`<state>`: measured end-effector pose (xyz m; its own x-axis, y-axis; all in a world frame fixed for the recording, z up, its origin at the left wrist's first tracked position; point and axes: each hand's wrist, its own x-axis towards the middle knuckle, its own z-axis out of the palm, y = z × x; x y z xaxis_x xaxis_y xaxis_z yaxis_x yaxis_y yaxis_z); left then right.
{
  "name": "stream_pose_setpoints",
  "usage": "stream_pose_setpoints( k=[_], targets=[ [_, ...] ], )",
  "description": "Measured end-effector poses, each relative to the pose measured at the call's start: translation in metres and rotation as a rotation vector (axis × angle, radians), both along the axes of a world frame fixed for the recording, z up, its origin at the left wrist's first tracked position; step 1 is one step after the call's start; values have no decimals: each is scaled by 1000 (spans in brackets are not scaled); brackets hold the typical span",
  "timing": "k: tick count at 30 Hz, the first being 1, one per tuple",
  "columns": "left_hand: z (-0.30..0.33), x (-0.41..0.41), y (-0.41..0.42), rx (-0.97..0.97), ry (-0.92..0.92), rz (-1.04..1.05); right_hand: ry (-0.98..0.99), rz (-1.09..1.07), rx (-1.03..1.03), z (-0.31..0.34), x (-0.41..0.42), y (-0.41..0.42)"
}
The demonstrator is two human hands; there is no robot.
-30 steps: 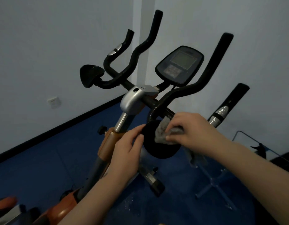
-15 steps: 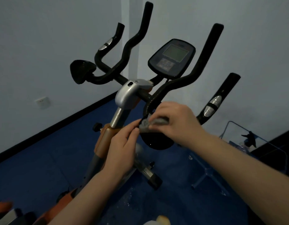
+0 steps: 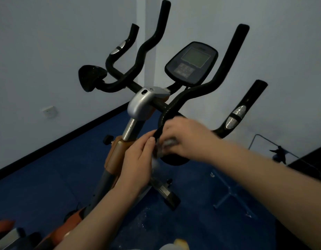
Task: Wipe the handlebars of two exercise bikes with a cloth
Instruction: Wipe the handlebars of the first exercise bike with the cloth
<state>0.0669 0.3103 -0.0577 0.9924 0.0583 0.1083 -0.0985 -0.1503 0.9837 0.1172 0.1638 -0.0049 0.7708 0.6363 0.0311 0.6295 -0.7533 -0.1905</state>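
Cloth (image 3: 167,143) pinched in right hand (image 3: 185,138) – left hand (image 3: 138,159) at handlebar (image 3: 176,107).

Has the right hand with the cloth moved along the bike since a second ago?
Yes. The right hand has slid the cloth up off the round pad toward the handlebar's lower bend.

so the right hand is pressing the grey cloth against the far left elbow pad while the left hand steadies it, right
Not quite. The head view shows the right hand pressing the grey cloth against the near right elbow pad, not the far left elbow pad, which sits untouched. The left hand does steady the near one.
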Motion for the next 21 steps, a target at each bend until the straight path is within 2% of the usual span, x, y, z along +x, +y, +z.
stream_pose_setpoints(
  k=[4, 7, 9, 11, 13, 16, 21],
  targets=[
    [3, 4, -3, 24, 18, 13, 77, 69, -42, -9, -15, -18],
    [7, 6, -5, 54, 3, 25, 183, -26, -102, 20, -1, -34],
    [6, 6, -7, 48, 4, 37, 109, -75, -94, 31, 12, -34],
    [5, 4, -11, 46, -10, 61, -52, -106, 59, 29, 23, -25],
    [5, 2, -14, 71, -23, 93, -98, -98, 202, 18, 25, -16],
    [7, 5, -13, 54, -17, 68, -73, -60, 202, -5, 15, -24],
    [-5, 11, -10, 27, 3, 56, 138, -129, 52, 24, 19, -42]
  ],
)
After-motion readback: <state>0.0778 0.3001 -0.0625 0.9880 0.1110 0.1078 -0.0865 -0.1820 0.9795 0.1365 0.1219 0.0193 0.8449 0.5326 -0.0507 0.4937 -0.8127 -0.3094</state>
